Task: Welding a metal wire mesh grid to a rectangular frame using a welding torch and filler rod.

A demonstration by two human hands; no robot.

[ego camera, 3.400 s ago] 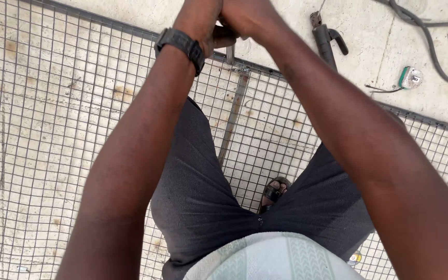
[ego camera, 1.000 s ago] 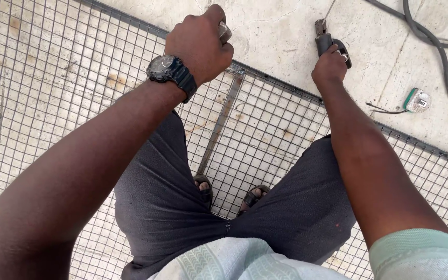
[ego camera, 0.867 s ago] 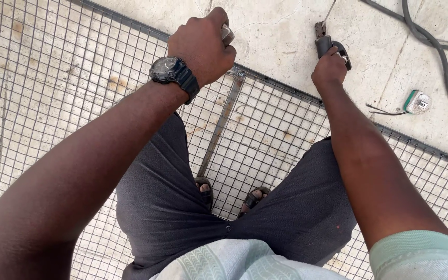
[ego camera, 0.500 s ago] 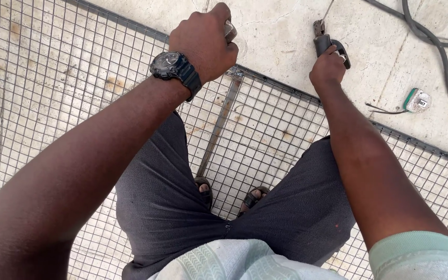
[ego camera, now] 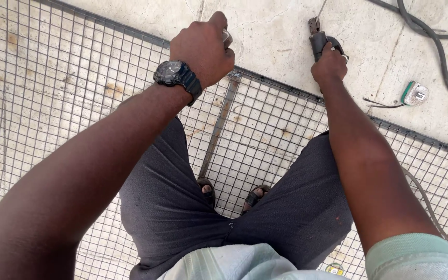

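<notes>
I stand on a steel wire mesh panel (ego camera: 53,93) with a dark bar frame, lying on a concrete floor. My right hand (ego camera: 330,64) grips the dark handle of a welding electrode holder (ego camera: 317,40), whose jaw points away past the frame's far edge. Raised above the frame's central bar (ego camera: 222,124), my left hand (ego camera: 203,47) is closed round a small light object that barely shows past the knuckles; a black wristwatch (ego camera: 176,78) sits on that wrist. My dark trousers and sandalled feet (ego camera: 233,193) are on the mesh below.
A thick black cable (ego camera: 431,36) curves across the concrete at top right. A small green and white tape measure (ego camera: 415,94) with a thin wire lies beside the frame's far right edge. Another hose or cable (ego camera: 431,207) runs over the mesh at right.
Both hands were joined together at the top 3.4 s ago. They have parted: the right hand took the electrode holder, the left stays raised. Hardly any motion over the last second.
</notes>
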